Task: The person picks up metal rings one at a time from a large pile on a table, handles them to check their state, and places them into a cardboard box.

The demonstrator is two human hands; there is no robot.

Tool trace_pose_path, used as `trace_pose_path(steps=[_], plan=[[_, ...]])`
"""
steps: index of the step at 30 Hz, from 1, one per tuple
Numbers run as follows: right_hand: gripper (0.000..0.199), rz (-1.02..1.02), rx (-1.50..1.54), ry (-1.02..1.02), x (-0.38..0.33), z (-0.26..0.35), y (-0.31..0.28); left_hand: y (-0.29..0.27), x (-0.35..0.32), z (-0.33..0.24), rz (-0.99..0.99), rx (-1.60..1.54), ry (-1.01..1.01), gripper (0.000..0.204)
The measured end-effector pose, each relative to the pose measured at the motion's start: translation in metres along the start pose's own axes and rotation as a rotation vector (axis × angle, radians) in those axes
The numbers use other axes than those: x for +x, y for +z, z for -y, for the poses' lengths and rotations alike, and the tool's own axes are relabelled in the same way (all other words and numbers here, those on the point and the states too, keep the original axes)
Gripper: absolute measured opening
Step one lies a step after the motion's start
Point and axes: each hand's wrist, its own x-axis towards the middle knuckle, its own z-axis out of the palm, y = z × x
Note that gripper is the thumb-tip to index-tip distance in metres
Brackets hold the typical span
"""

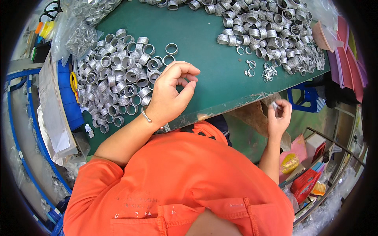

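My right hand (pixel 278 117): one, beyond the table edge, fingers closed in a pinch on a small silvery piece (pixel 275 105), mostly hidden by them.
My left hand (pixel 173 94): one, loosely curled over the table, gap between thumb and forefinger, empty as far as it shows; metal bangle (pixel 146 115) at the wrist.
Silver rings, left heap (pixel 118 74): many, ridged, just beside my left hand.
Silver rings, right heap (pixel 271 31): many, at the far right of the green tabletop (pixel 189 35).
Brown sack (pixel 252 117): one, below the table edge, beside my right hand.
Blue stool (pixel 305 98): one, beyond it.
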Motion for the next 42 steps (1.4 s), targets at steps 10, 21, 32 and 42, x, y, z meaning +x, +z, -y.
trace_pose_path(steps=[10,21,32,42], plan=[[0.015,-0.026,-0.108,-0.492,0.05,0.06,0.056,0.009,0.003,-0.003,0.065,0.061,0.087,0.025],[0.011,0.293,0.285,-0.216,0.09,0.114,0.124,0.002,-0.002,0.005,0.017,-0.113,-0.07,0.023],[0.013,0.379,0.823,-0.183,0.032,0.13,0.107,0.016,0.01,0.003,-0.02,-0.47,-0.059,0.036],[0.027,0.351,0.639,-0.28,0.026,0.128,0.109,0.005,0.005,-0.001,-0.089,0.158,0.25,0.054]])
